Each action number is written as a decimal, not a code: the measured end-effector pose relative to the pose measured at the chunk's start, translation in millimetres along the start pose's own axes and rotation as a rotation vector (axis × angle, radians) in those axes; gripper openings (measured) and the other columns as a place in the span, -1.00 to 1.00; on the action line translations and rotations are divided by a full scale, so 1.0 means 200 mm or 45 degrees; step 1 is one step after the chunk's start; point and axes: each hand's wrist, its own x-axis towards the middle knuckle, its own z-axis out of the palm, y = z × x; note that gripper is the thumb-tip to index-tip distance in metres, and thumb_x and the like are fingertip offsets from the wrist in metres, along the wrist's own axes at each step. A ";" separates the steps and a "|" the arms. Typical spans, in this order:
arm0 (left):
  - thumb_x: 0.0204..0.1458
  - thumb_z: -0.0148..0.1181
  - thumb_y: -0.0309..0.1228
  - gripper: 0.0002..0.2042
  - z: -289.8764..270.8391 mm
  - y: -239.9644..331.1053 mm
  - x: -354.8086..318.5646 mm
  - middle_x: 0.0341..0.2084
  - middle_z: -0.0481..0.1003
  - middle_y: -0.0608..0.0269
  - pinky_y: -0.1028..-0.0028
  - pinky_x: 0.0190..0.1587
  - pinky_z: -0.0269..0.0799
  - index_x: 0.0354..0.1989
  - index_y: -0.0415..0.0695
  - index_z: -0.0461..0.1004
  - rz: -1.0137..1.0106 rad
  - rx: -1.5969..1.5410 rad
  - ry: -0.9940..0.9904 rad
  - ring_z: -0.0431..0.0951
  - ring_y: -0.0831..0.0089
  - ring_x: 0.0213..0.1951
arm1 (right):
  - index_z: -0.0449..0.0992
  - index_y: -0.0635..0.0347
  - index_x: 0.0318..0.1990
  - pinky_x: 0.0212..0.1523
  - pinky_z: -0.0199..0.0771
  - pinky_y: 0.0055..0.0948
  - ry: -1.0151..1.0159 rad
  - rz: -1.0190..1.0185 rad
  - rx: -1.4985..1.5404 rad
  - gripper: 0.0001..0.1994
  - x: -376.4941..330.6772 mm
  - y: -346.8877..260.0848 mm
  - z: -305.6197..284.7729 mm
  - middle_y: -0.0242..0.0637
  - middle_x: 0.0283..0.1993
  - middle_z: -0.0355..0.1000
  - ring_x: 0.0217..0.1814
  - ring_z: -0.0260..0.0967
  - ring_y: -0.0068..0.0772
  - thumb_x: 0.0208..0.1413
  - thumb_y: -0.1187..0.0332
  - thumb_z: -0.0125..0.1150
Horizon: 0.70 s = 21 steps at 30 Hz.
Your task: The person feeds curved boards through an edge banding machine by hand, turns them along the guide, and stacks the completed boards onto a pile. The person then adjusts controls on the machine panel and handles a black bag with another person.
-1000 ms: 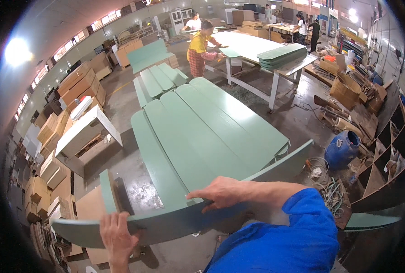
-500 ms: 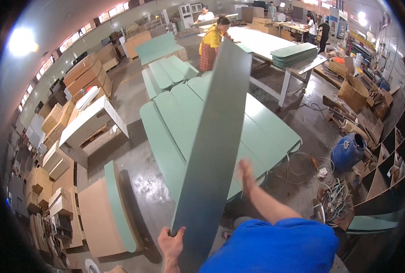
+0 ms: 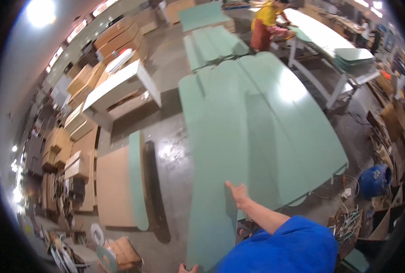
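Note:
A long pale green panel (image 3: 213,204) with rounded corners stretches away from me, green face up, over the left side of a stack of similar green panels (image 3: 293,150). At the bottom of the picture, my left hand (image 3: 188,269) grips its near left edge; only some of the fingers show. My right hand (image 3: 238,194) is at the panel's right edge, closed on it, with a fingertip on the top face and the other fingers partly hidden. A dark shadow falls across the panel beside that hand.
Left stand a brown board with a green strip (image 3: 138,182), a white table (image 3: 120,86) and stacked cartons (image 3: 118,38). A person in yellow (image 3: 267,22) works at a long white table (image 3: 320,29) at the back. A blue drum (image 3: 375,181) and coiled tubing (image 3: 345,227) lie right.
The panel has turned from its dark tilted face to lie flatter, green side up. My right hand has come to its edge, and my left hand is lower. The view has shifted.

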 end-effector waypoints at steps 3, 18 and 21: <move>-0.01 0.31 0.01 -0.27 0.14 -0.27 0.17 -0.08 0.49 -0.22 0.24 0.00 0.41 0.13 -0.38 0.29 -0.289 0.299 -0.149 0.50 0.07 -0.01 | 0.23 0.48 0.17 0.01 0.42 -0.23 0.131 -0.113 -0.090 -0.33 0.31 -0.09 0.12 -0.10 -0.03 0.44 0.03 0.34 -0.33 0.07 0.16 0.37; -0.04 0.41 -0.28 -0.58 0.56 0.90 0.74 -0.31 0.55 0.11 0.40 -0.25 0.46 -0.16 -0.33 0.42 -0.214 -0.736 0.001 0.53 0.41 -0.30 | 0.37 0.29 0.07 -0.07 0.43 -0.26 0.076 -0.352 -0.379 -0.52 1.52 -0.67 0.53 -0.23 -0.01 0.45 -0.01 0.38 -0.38 0.04 0.29 0.36; -0.04 0.41 -0.27 -0.60 0.59 0.96 0.79 -0.32 0.55 0.12 0.41 -0.25 0.46 -0.19 -0.32 0.43 -0.260 -0.871 -0.001 0.52 0.42 -0.30 | 0.30 0.31 0.21 -0.03 0.46 -0.31 0.039 -0.380 -0.441 -0.35 1.62 -0.66 0.50 -0.13 0.09 0.44 0.03 0.42 -0.32 0.00 0.23 0.40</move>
